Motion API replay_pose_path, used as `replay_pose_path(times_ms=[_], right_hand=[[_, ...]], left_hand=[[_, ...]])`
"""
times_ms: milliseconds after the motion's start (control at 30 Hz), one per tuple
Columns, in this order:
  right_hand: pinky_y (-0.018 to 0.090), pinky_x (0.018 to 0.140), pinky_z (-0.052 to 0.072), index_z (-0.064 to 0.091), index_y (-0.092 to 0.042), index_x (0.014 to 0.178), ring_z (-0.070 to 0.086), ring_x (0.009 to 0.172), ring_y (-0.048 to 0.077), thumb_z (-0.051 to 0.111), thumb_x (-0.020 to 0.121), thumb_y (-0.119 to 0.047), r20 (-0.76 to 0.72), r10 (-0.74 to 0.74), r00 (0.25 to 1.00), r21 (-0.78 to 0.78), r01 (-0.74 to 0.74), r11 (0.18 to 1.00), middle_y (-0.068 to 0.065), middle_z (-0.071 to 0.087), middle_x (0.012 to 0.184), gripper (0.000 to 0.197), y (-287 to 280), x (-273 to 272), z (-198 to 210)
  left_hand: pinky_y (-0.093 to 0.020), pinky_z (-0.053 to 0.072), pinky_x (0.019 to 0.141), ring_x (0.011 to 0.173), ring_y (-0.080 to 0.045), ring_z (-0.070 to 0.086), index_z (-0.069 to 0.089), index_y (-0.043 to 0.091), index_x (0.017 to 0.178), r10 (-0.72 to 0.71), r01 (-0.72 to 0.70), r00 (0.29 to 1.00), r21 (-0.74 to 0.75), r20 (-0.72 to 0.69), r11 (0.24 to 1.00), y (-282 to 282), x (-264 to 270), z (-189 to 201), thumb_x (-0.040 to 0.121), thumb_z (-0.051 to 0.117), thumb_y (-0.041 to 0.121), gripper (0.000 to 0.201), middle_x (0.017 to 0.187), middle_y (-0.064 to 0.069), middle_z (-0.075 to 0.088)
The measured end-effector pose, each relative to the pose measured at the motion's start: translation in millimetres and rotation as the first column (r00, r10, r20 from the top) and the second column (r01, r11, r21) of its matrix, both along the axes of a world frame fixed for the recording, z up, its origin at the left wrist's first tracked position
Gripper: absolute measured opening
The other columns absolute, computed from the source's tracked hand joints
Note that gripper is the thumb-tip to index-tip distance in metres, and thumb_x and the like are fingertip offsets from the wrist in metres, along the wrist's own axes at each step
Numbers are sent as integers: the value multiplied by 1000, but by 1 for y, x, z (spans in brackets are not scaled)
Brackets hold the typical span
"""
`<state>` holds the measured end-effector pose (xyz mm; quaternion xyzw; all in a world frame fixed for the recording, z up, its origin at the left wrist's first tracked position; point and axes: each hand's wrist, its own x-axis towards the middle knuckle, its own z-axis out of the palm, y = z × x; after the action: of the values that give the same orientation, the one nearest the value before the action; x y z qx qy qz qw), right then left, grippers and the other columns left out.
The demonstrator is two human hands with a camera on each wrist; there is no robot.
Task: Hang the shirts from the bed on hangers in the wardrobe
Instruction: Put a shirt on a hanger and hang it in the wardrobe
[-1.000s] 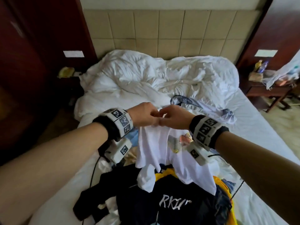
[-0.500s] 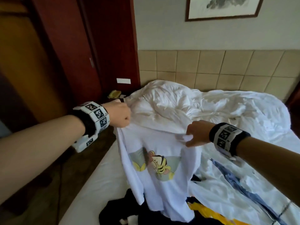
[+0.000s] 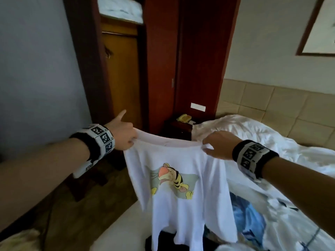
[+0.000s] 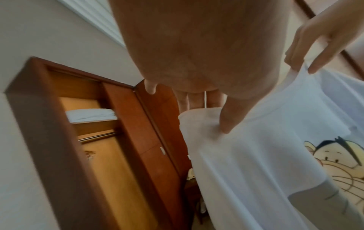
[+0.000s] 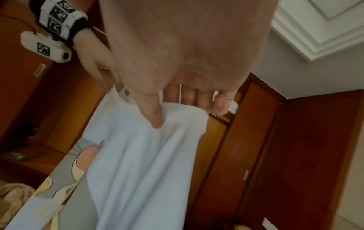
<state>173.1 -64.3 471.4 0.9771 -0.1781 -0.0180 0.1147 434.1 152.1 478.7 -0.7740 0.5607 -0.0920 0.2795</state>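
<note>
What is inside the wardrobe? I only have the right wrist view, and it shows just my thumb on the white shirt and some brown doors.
Observer: The wardrobe stands open. A folded white blanket lies on its upper shelf, above a rail.
Operator: Any hangers?
Observer: None show on the part of the rail in view; the rest is out of frame.
Operator: What else needs hanging?
Observer: On the bed, below the held white shirt, lie a blue garment and a black one.
</note>
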Motion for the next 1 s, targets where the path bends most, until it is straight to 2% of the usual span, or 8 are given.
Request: replay_pose_path(times_ms=[67, 167, 267, 467, 600, 700, 867, 1000], right_hand=[[35, 99, 46, 63, -24, 123, 56, 118, 19, 46, 101, -37, 15, 76, 997, -11, -76, 997, -2, 61, 129, 31, 20, 47, 10], [38, 99, 44, 66, -24, 117, 57, 113, 20, 45, 102, -37, 10, 174, 985, -101, -172, 980, -2, 63, 119, 28, 66, 123, 20], [32, 96, 35, 67, -27, 110, 53, 111, 15, 41, 102, -37, -32, 353, 935, -252, -350, 902, -7, 65, 108, 29, 129, 201, 26], [33, 92, 33, 67, -29, 107, 45, 110, 15, 38, 101, -45, 12, 565, 825, -363, -523, 771, -9, 63, 108, 34, 258, 349, 37], [33, 90, 33, 70, -24, 107, 42, 117, 18, 45, 98, -43, 33, 696, 717, -349, -645, 680, -5, 56, 119, 33, 351, 429, 38], [34, 91, 33, 73, -24, 106, 38, 126, 20, 50, 97, -43, 7, 769, 639, -320, -727, 608, -6, 50, 135, 32, 421, 483, 36], [37, 94, 39, 67, -23, 100, 54, 109, 23, 42, 100, -43, -61, 800, 597, -283, -779, 559, 4, 66, 103, 32, 535, 563, 24], [35, 94, 39, 64, -22, 98, 62, 99, 25, 41, 101, -41, -39, 832, 553, -257, -810, 526, 5, 69, 101, 29, 614, 622, 8]], left_hand=[[-59, -4, 119, 105, -12, 54, 60, 28, 105, 52, -52, 999, -33, -17, 998, 40, 27, 2, 101, 36, 32, 24, 101, 4, 57], [-53, 6, 120, 102, -14, 54, 63, 28, 99, 115, -113, 993, -131, 6, 985, 105, 70, 6, 101, 37, 27, 26, 101, 5, 56], [-48, 12, 118, 101, -18, 56, 66, 25, 99, 201, -190, 979, -192, 42, 963, 184, 117, 8, 102, 37, 26, 29, 95, 4, 53], [-43, 9, 117, 123, -14, 47, 63, 27, 112, 380, -355, 915, -180, 137, 918, 359, 184, 16, 103, 36, 27, 29, 119, 2, 61], [-45, 19, 114, 123, -18, 49, 62, 28, 117, 525, -499, 838, -182, 147, 847, 464, 215, 13, 103, 37, 32, 29, 124, 0, 62], [-51, 19, 114, 127, -16, 44, 64, 30, 119, 659, -633, 744, -199, 110, 748, 544, 230, -1, 103, 39, 38, 30, 122, 7, 63], [-50, 24, 112, 124, -18, 43, 60, 32, 117, 803, -772, 585, -224, 118, 595, 668, 249, -30, 102, 41, 38, 25, 117, 8, 63], [-46, 30, 105, 118, -16, 47, 63, 34, 113, 849, -800, 509, -286, 143, 528, 740, 282, -48, 98, 46, 37, 23, 113, 14, 66]])
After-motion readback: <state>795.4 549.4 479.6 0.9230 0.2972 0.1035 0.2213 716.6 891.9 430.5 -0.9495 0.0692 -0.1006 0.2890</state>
